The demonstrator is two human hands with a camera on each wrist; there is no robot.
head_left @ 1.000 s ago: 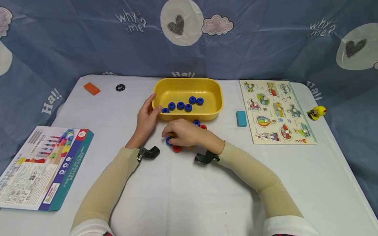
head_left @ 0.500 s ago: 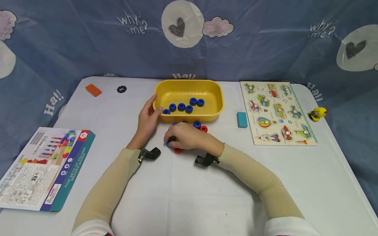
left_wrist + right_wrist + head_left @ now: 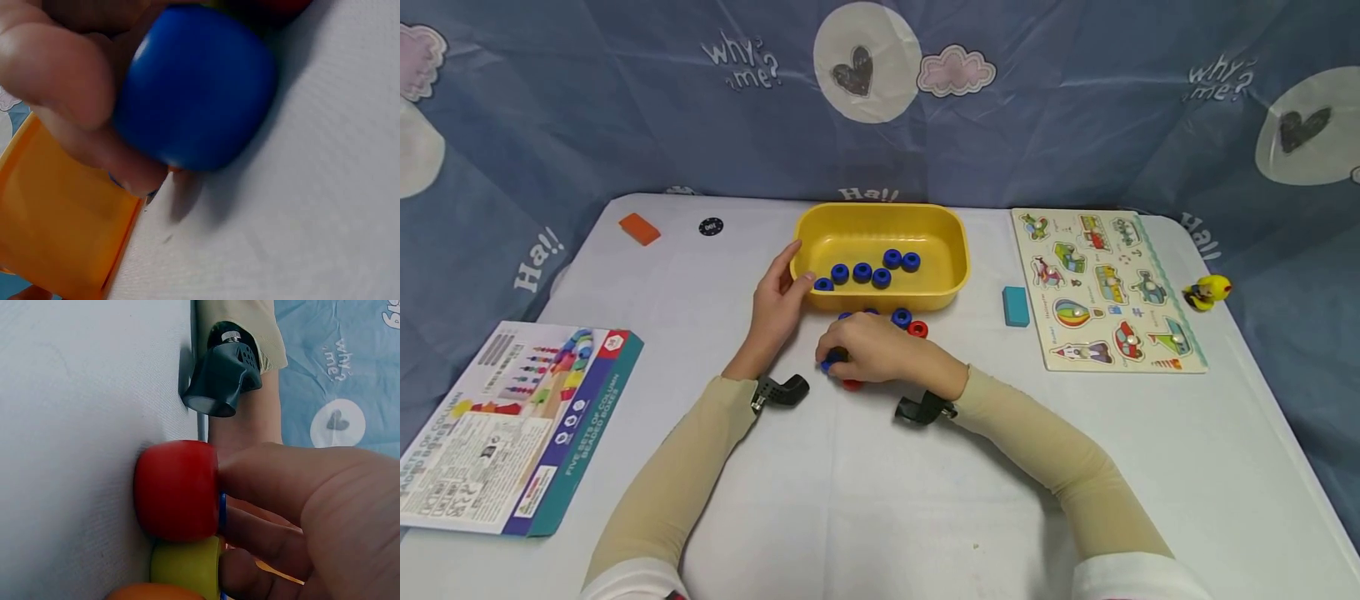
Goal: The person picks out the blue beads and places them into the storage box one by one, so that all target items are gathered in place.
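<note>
My left hand holds the near left corner of a yellow plastic tub, with the thumb over the rim. Several blue beads lie inside the tub. Just in front of it, my right hand pinches a blue bead, shown large in the left wrist view. Close by that hand are a red bead, a yellow bead and an orange bead, side by side on the cloth. Another blue bead and red bead sit behind the right hand, which partly hides the group.
A bead-set box lies at the left. An orange block and a black chip are at the back left. On the right are a teal block, a wooden puzzle board and a small yellow figure.
My right hand has shifted slightly right and its fingers have closed in on the blue bead, uncovering blue beads beside the tub. The left hand stays on the tub's rim.
</note>
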